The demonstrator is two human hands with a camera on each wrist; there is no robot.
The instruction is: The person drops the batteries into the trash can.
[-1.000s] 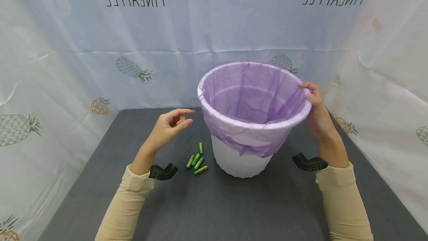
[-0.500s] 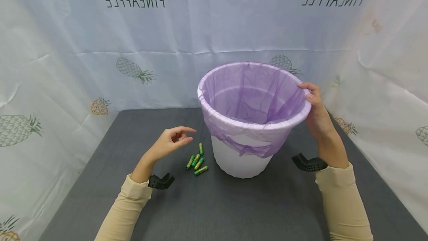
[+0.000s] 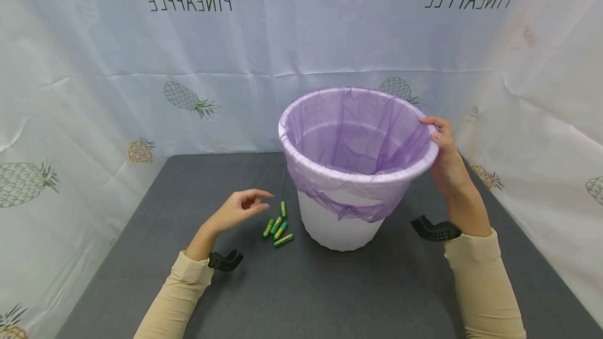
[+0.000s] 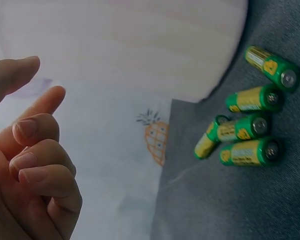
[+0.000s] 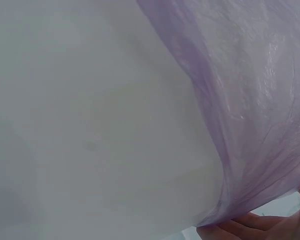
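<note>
A white trash can (image 3: 339, 232) stands on the table, lined with a thin purple bag (image 3: 367, 205) folded over its rim. My right hand (image 3: 447, 158) grips the rim at the right side, thumb and fingers on the bag-covered edge. In the right wrist view, the bag (image 5: 260, 100) drapes over the white wall, and only part of the hand (image 5: 262, 227) shows. Left of the can lie several green and yellow batteries (image 3: 280, 230). Just above and left of them hovers my left hand (image 3: 239, 210), holding nothing, index finger extended. The left wrist view shows its other fingers (image 4: 50, 182) loosely curled.
The dark grey table (image 3: 292, 297) runs up to a pale curtain (image 3: 235, 109) printed with pineapples at the back and sides. Black wrist mounts sit on the left wrist (image 3: 226, 260) and the right wrist (image 3: 435, 229).
My left hand has come down from beside the can's upper wall toward the batteries, empty throughout. The right hand, the can and the batteries have stayed in place.
</note>
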